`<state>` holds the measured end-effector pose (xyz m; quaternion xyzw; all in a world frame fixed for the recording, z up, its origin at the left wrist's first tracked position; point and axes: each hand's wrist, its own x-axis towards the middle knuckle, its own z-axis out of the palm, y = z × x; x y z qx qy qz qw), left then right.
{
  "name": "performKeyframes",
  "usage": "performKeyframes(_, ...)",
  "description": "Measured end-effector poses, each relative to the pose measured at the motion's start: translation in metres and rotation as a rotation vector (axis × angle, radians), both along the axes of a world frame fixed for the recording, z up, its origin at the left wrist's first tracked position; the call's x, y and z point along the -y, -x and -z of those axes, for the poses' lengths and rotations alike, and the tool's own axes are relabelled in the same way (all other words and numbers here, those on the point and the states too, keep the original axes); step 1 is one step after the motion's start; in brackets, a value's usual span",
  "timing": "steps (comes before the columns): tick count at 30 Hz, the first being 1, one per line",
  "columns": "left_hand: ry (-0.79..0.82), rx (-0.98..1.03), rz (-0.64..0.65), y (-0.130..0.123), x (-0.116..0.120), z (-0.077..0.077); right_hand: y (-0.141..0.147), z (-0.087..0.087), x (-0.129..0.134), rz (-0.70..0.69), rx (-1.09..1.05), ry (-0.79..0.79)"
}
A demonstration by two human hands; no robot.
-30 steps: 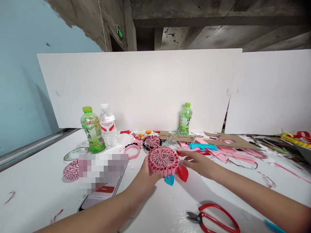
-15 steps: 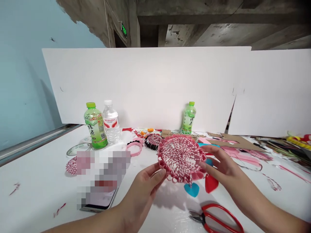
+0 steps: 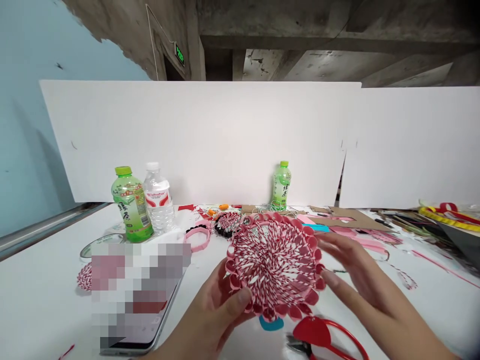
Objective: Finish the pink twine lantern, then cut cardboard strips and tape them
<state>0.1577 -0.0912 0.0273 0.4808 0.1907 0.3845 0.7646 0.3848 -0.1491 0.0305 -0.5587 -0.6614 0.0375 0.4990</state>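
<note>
The woven pink-and-white disc [image 3: 273, 265] lies at two o'clock from the left hand [image 3: 210, 320]. It is round, with no long axis, and its face is tilted toward the view. That hand is nearer, thumb across the lower rim, gripping it. The right hand [image 3: 365, 285] hovers open at three o'clock; blur hides whether its fingertips touch the rim.

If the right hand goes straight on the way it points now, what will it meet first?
The right hand would probably meet the pink rim of the red-and-white twine disc first; depth is unclear, and it may already touch.
</note>
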Motion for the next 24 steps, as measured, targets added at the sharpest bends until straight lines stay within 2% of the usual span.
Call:
performKeyframes(2, -0.014, -0.004, -0.003, -0.001, -0.001, -0.001, -0.005, -0.009, 0.004, 0.059, 0.19, -0.161)
performKeyframes(5, -0.047, -0.019, -0.015, -0.002, -0.002, 0.0, -0.003, -0.022, 0.011, -0.031, 0.555, -0.362)
performKeyframes(7, -0.065, -0.034, -0.004, -0.003, -0.003, 0.001, 0.005, -0.028, 0.013, -0.106, 0.776, -0.381)
performKeyframes(9, -0.073, -0.051, 0.008, -0.002, -0.004, 0.004, 0.015, -0.028, 0.012, -0.098, 0.918, -0.324)
performKeyframes(14, -0.092, -0.146, -0.015, -0.005, 0.0, 0.007, 0.03, -0.019, 0.004, 0.036, 1.027, -0.079)
performKeyframes(17, -0.077, -0.15, -0.042, -0.008, 0.004, 0.007, 0.032, -0.013, 0.0, 0.07, 1.048, -0.003)
performKeyframes(24, -0.022, -0.232, -0.152, -0.008, 0.005, 0.009, 0.032, -0.009, -0.002, 0.105, 1.024, -0.114)
